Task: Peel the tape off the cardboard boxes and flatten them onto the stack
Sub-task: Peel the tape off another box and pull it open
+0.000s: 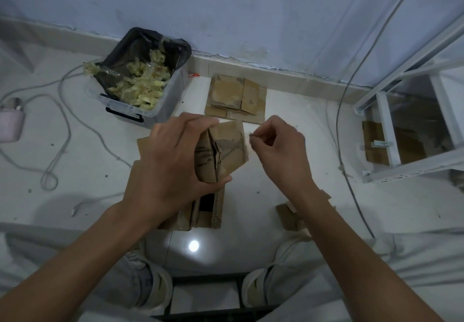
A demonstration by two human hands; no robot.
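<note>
Left hand (pixel 173 161) holds a cardboard box (pixel 221 153); right hand (pixel 278 151) pinches what may be tape.

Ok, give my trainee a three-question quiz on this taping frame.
1. True or false: the left hand grips the small brown cardboard box.
2. Where do the crumpled yellowish tape scraps lie? A) clear plastic bin lined with a black bag B) flattened cardboard stack
3. What does the right hand do?

Key: 1 true; 2 A; 3 pinches something small beside the box, seemingly tape.
</note>
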